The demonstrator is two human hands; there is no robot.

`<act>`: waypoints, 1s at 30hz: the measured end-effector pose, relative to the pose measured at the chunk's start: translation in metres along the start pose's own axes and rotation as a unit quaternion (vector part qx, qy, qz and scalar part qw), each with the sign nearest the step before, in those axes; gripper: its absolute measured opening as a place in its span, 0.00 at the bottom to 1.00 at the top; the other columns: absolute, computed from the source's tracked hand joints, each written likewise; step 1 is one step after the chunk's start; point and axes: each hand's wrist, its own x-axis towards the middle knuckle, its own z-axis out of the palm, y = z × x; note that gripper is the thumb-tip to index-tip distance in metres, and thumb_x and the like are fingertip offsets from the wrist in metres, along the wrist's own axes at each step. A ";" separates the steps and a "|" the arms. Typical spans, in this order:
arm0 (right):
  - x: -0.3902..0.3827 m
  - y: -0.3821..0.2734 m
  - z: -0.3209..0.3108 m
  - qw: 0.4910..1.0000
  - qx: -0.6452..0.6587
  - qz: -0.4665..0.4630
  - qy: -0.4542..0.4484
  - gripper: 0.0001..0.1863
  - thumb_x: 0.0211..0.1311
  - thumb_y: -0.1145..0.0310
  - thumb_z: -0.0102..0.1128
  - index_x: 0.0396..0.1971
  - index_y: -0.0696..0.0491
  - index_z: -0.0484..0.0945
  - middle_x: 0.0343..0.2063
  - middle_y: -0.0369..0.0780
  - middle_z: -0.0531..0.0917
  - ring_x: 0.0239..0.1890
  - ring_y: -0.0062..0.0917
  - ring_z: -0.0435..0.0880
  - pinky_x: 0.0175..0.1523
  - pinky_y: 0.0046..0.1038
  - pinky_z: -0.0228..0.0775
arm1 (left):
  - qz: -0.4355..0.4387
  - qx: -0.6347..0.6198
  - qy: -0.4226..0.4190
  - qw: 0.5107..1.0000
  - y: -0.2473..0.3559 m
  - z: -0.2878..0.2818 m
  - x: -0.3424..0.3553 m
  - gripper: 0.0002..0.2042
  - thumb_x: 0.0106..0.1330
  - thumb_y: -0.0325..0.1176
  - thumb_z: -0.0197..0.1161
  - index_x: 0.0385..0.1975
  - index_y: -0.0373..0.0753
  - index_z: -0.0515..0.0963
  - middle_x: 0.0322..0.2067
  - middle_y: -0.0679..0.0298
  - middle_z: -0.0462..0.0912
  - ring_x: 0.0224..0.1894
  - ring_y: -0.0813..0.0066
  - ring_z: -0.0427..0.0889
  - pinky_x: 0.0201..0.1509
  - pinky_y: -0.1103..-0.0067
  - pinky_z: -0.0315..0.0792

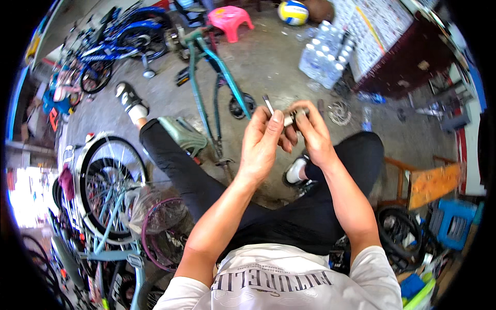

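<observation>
My left hand (259,144) is closed, thumb pressed against the fingers, on a thin light rod (268,105) with a dark tip that sticks up past the fingers. Close beside it, my right hand (314,135) pinches a small metal part (290,119), roughly cylindrical. Its exact kind I cannot make out, since the fingers cover much of it. The hands are almost touching, raised above the floor between my knees. Just beyond and left of them is a teal bicycle frame (226,67).
A grey-green stool (182,133) stands by my left leg. A brake disc (339,112) lies on the floor at right, near bundled water bottles (326,56). Farther off are a pink stool (230,20) and a ball (293,13). Bicycles and a wheel (111,186) crowd the left.
</observation>
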 end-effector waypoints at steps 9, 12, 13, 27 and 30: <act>-0.113 -0.111 -0.122 0.925 -0.084 -0.222 0.295 0.12 0.76 0.62 0.57 0.48 0.55 0.78 0.31 0.34 0.80 0.31 0.16 0.75 0.35 0.21 0.66 | 0.131 0.168 -0.143 0.966 0.021 0.061 -0.004 0.19 0.81 0.38 0.49 0.58 0.26 0.73 0.31 0.58 0.83 0.28 0.81 0.76 0.34 0.83 0.70; -0.199 -0.086 -0.175 0.870 -0.244 -0.098 0.416 0.12 0.74 0.61 0.59 0.49 0.53 0.79 0.29 0.33 0.79 0.29 0.15 0.73 0.34 0.20 0.65 | 0.109 0.145 -0.103 0.978 0.014 0.034 -0.032 0.16 0.79 0.33 0.51 0.55 0.26 0.76 0.28 0.57 0.82 0.26 0.78 0.74 0.32 0.83 0.69; -0.225 -0.062 -0.191 0.848 -0.282 -0.049 0.446 0.12 0.74 0.61 0.59 0.49 0.53 0.79 0.28 0.32 0.78 0.28 0.15 0.73 0.33 0.21 0.64 | 0.107 0.133 -0.108 0.979 0.009 0.020 -0.041 0.16 0.80 0.35 0.51 0.53 0.26 0.77 0.27 0.58 0.79 0.25 0.78 0.74 0.31 0.83 0.67; -0.500 0.199 -0.183 0.625 -0.051 0.405 0.665 0.17 0.74 0.54 0.57 0.49 0.52 0.78 0.23 0.34 0.76 0.23 0.19 0.72 0.28 0.27 0.63 | -0.033 0.224 0.152 0.962 -0.018 -0.101 -0.103 0.12 0.80 0.34 0.54 0.48 0.31 0.79 0.29 0.65 0.79 0.27 0.82 0.72 0.32 0.86 0.68; -0.534 0.223 -0.243 0.599 -0.206 0.341 0.695 0.25 0.73 0.52 0.55 0.53 0.60 0.79 0.51 0.49 0.83 0.54 0.43 0.80 0.60 0.40 0.68 | -0.024 0.251 0.170 0.952 -0.014 -0.104 -0.099 0.12 0.79 0.34 0.56 0.47 0.31 0.80 0.28 0.65 0.80 0.27 0.83 0.73 0.31 0.86 0.69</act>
